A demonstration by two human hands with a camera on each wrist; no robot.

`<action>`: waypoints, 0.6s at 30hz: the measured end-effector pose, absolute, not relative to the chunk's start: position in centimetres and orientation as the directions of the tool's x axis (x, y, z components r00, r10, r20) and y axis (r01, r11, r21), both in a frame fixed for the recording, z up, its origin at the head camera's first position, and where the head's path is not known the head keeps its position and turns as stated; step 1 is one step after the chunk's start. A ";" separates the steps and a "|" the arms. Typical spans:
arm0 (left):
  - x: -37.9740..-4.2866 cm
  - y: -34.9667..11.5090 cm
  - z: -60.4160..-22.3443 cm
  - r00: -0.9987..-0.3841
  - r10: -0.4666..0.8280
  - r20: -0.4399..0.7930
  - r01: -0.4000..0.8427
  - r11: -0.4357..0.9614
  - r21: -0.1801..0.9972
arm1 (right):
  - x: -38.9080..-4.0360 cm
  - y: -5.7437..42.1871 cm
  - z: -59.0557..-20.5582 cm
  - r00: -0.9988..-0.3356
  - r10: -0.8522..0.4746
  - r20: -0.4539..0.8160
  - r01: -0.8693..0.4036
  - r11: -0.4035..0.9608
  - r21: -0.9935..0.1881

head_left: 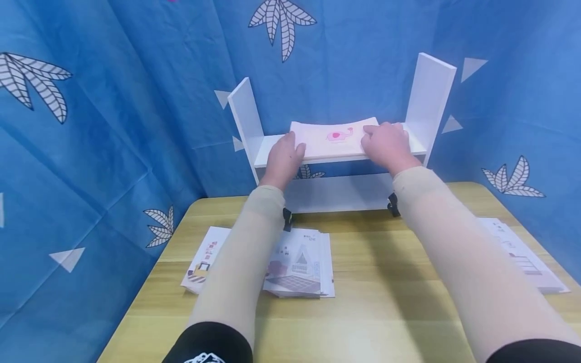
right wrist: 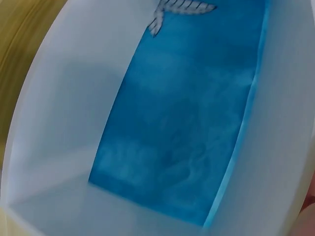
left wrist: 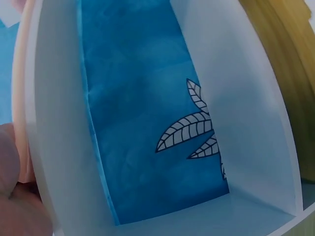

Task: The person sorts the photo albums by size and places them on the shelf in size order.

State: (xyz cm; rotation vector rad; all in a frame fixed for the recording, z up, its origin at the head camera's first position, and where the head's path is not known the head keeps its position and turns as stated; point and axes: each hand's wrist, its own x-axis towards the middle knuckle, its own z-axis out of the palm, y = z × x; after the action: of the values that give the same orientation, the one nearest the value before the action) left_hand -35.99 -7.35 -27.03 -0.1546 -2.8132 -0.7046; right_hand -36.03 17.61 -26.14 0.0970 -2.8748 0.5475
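Observation:
A pale pink, flat piece with a pink elephant picture lies across the upper board of a small white shelf. Its ends curve up slightly; whether it is cloth or paper, I cannot tell. At its left end my left hand holds the edge between thumb and fingers. My right hand grips the right end, fingers bent over it. The left wrist view catches some fingers beside the pink edge. In the right wrist view, only a sliver of hand shows at the lower right.
The shelf has tall side panels and stands at the back of the wooden table. Printed booklets lie at the left, partly under my left arm. Another stack lies at the right edge. A blue patterned curtain hangs behind.

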 end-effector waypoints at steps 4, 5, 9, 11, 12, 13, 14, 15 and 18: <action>-35.9 -7.0 -27.1 -0.944 0.084 0.319 0.203 0.911 0.359 | -35.9 18.0 -25.9 -0.972 -0.037 0.232 -0.113 0.940 -0.321; -35.8 -7.0 -27.1 -0.939 0.091 0.330 0.204 0.923 0.326 | -35.9 18.0 -25.9 -0.972 -0.039 0.232 -0.115 0.940 -0.321; -35.7 -7.4 -27.3 -0.931 0.113 0.348 0.197 0.956 0.217 | -35.8 17.7 -26.2 -0.972 -0.044 0.229 -0.119 0.938 -0.325; -35.7 -7.7 -27.3 -0.929 0.132 0.345 0.201 0.964 0.175 | -35.7 17.6 -26.3 -0.972 -0.041 0.229 -0.116 0.938 -0.325; -35.6 -7.8 -27.3 -0.929 0.141 0.342 0.209 0.963 0.171 | -35.7 17.6 -26.3 -0.972 -0.039 0.231 -0.115 0.938 -0.326; -35.6 -7.9 -27.4 -0.930 0.150 0.337 0.217 0.961 0.171 | -35.6 17.6 -26.4 -0.972 -0.037 0.232 -0.114 0.939 -0.325; -35.6 -8.0 -27.3 -0.930 0.160 0.332 0.224 0.961 0.164 | -35.6 17.6 -26.4 -0.972 -0.035 0.231 -0.112 0.939 -0.325; -35.6 -8.1 -27.3 -0.931 0.165 0.326 0.228 0.959 0.166 | -35.6 17.6 -26.3 -0.973 -0.036 0.229 -0.112 0.938 -0.327; -35.7 -8.3 -27.0 -0.935 0.154 0.320 0.224 0.955 0.193 | -35.6 17.5 -26.1 -0.975 -0.047 0.218 -0.118 0.937 -0.328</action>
State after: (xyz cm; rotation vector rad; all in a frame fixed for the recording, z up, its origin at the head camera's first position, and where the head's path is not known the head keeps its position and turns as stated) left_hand -35.65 -8.27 -26.96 -0.2776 -2.8029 -0.3260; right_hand -35.63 17.53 -26.06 0.1243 -2.8868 0.5070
